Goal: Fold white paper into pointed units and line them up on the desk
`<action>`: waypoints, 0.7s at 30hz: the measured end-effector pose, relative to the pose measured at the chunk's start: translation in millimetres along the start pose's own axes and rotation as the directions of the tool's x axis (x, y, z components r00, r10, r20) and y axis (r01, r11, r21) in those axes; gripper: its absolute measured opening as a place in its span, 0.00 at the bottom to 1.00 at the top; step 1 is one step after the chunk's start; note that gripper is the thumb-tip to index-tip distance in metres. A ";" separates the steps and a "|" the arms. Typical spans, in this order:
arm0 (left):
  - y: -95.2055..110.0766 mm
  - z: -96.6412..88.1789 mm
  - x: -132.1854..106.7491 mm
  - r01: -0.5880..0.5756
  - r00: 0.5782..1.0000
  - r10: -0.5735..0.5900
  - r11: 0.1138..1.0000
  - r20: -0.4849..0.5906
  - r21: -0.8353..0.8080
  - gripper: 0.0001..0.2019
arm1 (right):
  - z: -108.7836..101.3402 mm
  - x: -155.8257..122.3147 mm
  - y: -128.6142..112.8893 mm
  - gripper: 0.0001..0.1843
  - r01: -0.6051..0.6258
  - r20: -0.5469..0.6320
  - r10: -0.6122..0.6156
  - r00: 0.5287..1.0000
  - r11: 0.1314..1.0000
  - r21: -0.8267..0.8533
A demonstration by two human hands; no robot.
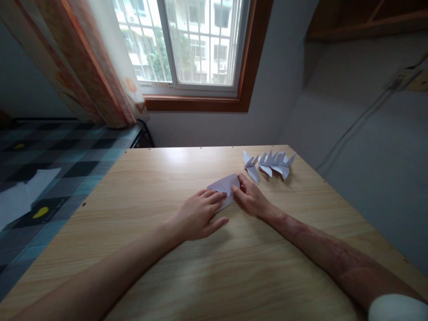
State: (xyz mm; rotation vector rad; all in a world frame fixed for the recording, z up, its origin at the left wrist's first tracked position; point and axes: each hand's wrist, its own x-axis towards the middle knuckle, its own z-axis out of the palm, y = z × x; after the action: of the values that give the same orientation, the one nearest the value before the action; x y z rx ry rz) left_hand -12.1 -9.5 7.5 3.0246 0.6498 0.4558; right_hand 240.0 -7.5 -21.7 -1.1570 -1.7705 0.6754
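Observation:
A small folded piece of white paper [224, 183] lies on the wooden table between my two hands. My left hand [200, 214] rests over its near left part, fingers stretched out flat and the thumb apart. At the paper's right edge, my right hand [250, 194] pinches it between thumb and fingers. Part of the sheet is hidden beneath my left fingers. Just beyond my right hand stand several folded white paper butterflies [250, 167], grouped in a row near the table's far right corner.
The light wooden table [160, 178] reaches to the wall below a barred window [203, 44]. On the left is a bed with a checked cover [100, 143] and loose white sheets [23, 194]. A cable [357, 120] hangs along the right wall under a wooden shelf [368, 29].

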 end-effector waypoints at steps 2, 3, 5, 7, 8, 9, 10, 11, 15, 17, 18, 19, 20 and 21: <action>-1.8 2.7 -0.5 0.027 0.999 -0.029 0.999 -0.042 -0.046 0.17 | 3.0 -0.8 5.7 0.22 -0.013 -0.031 0.015 0.999 0.998 0.053; -2.9 4.4 -0.8 0.039 0.997 -0.044 0.997 -0.066 -0.071 0.16 | 4.3 -1.2 8.4 0.27 -0.007 -0.041 0.010 0.999 0.998 0.069; -5.3 7.9 -1.5 0.054 0.992 -0.066 0.992 -0.111 -0.110 0.16 | 6.3 -2.1 12.5 0.31 0.019 -0.069 -0.015 0.997 0.998 0.059; -7.7 10.9 -2.2 0.064 0.988 -0.080 0.990 -0.129 -0.128 0.18 | 6.8 -2.8 14.2 0.33 0.046 -0.089 -0.044 0.995 0.999 0.020; -8.7 12.0 -2.5 0.068 0.988 -0.085 0.989 -0.131 -0.132 0.19 | 6.7 -2.9 14.4 0.35 0.060 -0.091 -0.060 0.994 0.998 -0.002; -9.5 12.7 -2.8 0.070 0.987 -0.088 0.989 -0.131 -0.133 0.20 | 6.4 -2.9 14.2 0.36 0.075 -0.086 -0.076 0.993 0.997 -0.019; -10.1 13.0 -3.0 0.068 0.988 -0.085 0.989 -0.131 -0.130 0.21 | 6.1 -2.7 14.1 0.37 0.088 -0.079 -0.090 0.993 0.996 -0.030; -10.3 13.0 -3.1 0.062 0.988 -0.078 0.990 -0.134 -0.124 0.21 | 5.9 -2.3 13.9 0.38 0.097 -0.072 -0.099 0.992 0.995 -0.031; -9.3 9.7 -3.1 0.057 0.982 -0.071 0.995 -0.173 -0.085 0.20 | 6.5 -0.6 14.6 0.40 0.082 -0.074 -0.078 0.994 0.996 0.042; -8.4 7.3 -3.0 0.061 0.979 -0.070 0.997 -0.190 -0.054 0.19 | 6.9 -0.5 14.2 0.40 0.077 -0.074 -0.072 0.995 0.994 0.074; -8.1 6.2 -2.8 0.051 0.981 -0.056 0.998 -0.188 -0.031 0.19 | 6.8 -0.7 13.6 0.39 0.079 -0.072 -0.073 0.995 0.993 0.084; -8.1 5.3 -2.6 0.029 0.984 -0.030 1.000 -0.176 -0.006 0.18 | 6.5 -0.9 12.7 0.37 0.083 -0.066 -0.077 0.995 0.993 0.088; -8.2 4.6 -2.3 0.003 0.987 0.000 1.000 -0.159 0.016 0.17 | 6.0 -1.0 11.6 0.34 0.091 -0.058 -0.086 0.995 0.992 0.084; -8.6 4.1 -1.9 -0.025 0.990 0.029 0.999 -0.137 0.030 0.16 | 5.3 -1.0 10.6 0.30 0.105 -0.051 -0.101 0.994 0.992 0.065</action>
State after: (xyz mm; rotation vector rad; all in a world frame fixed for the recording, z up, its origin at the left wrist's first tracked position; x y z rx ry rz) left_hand -16.0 -2.2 2.4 3.0532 0.6269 0.6664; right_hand 239.9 -3.9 -33.0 -1.0211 -1.7417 0.6362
